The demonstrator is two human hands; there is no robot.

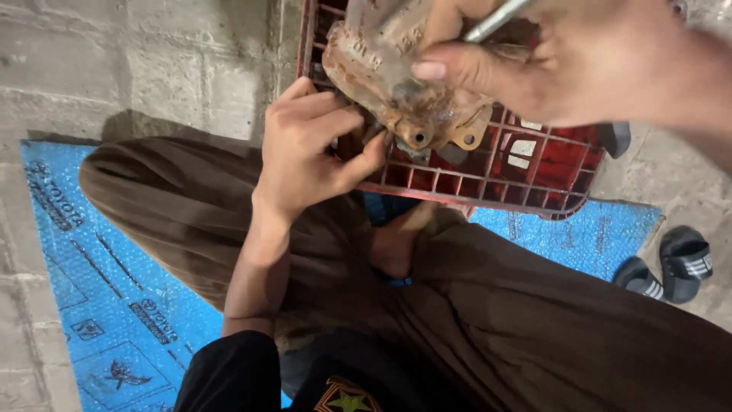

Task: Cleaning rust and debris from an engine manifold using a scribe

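Two hands worked on one rusty metal casting [396,76], which sat on the red plastic crate [534,172] at its near edge. Your left hand [313,149] curled its fingers tight against the casting's lower flange, just by the bolt holes, steadying it. Your right hand [564,65] was closed around a slim silver tool [499,17] above the casting, thumb pressed onto the rusty face. To do this well, I would judge you needed the flange kept pinned flat so the tool could not skid. Beyond the crate's near rim lay your knees, close under it, leaving little room there. A blue sheet [99,290] spread beneath you; black sandals [671,267] sat off right of the crate, on concrete floor [152,69].
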